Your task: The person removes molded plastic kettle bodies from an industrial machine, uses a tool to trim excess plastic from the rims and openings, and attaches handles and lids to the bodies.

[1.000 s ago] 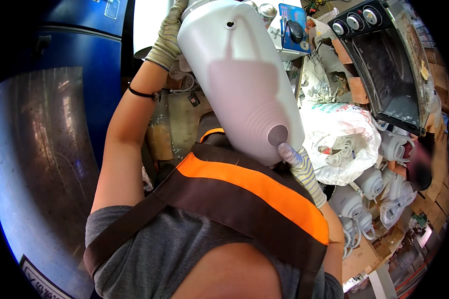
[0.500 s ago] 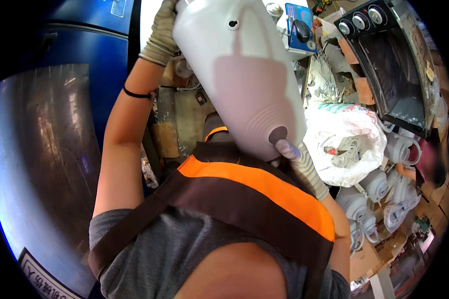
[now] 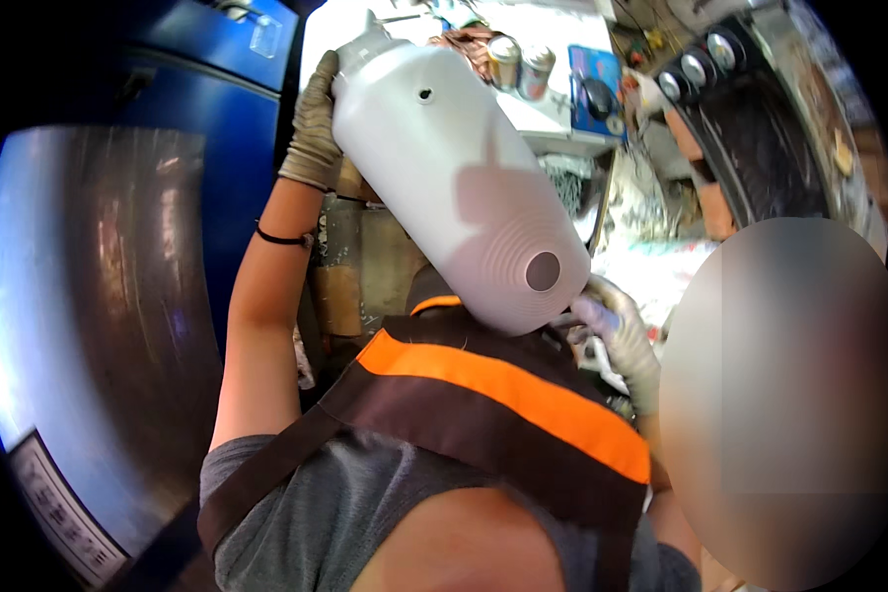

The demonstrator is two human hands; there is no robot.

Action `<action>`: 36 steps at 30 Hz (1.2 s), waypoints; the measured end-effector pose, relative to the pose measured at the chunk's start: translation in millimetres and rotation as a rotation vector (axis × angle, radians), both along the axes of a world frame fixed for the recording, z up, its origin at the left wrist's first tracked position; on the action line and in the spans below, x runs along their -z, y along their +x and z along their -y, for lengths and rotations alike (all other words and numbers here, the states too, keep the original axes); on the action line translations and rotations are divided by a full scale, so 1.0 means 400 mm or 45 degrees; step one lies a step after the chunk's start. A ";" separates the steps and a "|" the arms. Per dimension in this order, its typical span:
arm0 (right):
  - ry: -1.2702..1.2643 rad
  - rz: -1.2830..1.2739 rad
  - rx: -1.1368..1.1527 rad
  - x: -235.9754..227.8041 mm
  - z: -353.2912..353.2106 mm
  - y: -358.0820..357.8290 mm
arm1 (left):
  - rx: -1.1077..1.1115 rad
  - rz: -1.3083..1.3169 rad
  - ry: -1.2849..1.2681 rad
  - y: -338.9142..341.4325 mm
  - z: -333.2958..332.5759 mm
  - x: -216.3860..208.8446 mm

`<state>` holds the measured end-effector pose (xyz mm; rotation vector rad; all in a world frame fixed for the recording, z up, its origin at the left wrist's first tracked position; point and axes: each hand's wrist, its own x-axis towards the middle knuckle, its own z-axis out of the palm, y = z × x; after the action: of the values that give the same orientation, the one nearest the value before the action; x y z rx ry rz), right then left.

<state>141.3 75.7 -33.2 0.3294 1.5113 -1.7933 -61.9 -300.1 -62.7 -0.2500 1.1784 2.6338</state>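
A large white plastic housing (image 3: 454, 158), roughly cylindrical, slants across in front of my chest. One end has ridged rings around a dark round opening; a small keyhole-shaped hole shows near the far end. My left hand (image 3: 316, 128), in a striped knit glove, grips the housing's far left end by a grey fitting (image 3: 370, 44). Beside the near end is my gloved right hand (image 3: 617, 331), thumb toward the housing's lower right edge. Its fingers are blurred and partly hidden, so contact with the housing is unclear.
On a white table (image 3: 543, 118) stand two cans (image 3: 535, 71) and a black mouse (image 3: 598, 97) on a blue pad. A black panel with knobs (image 3: 701, 69) and a white bag (image 3: 651, 271) are at right. A blurred patch hides the lower right. Blue cabinet (image 3: 207, 99) at left.
The housing's far end has come lower, showing more of the table and the cans. My right hand has shifted off the ringed end to its right side. A blurred patch now covers the right.
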 end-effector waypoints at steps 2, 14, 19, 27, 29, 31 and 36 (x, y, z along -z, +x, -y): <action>0.878 -0.775 -0.161 0.038 -0.040 0.007 | 0.014 0.231 0.164 0.002 0.040 0.071; 1.271 -1.243 -0.470 0.178 -0.011 -0.053 | -0.793 0.701 -0.447 -0.014 0.175 0.329; 0.828 -0.685 0.114 0.215 0.086 -0.077 | -0.788 0.527 -0.039 -0.176 0.224 0.296; 1.044 -1.505 0.183 0.261 0.398 -0.398 | -0.790 -0.451 -1.390 0.263 0.255 0.037; 0.874 -1.095 0.328 0.275 0.544 -0.495 | -0.701 -0.289 -1.096 0.439 0.274 -0.038; 1.002 -1.369 0.328 0.416 0.620 -0.653 | -0.564 -0.547 -1.692 0.548 0.280 -0.047; 1.290 -1.441 0.230 0.634 0.847 -0.755 | -1.025 0.601 -0.145 0.741 0.202 0.019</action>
<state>-160.8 -263.2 -286.9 -0.1572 3.2341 -1.1527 234.6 -380.8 -70.1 -1.5541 1.2175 2.8302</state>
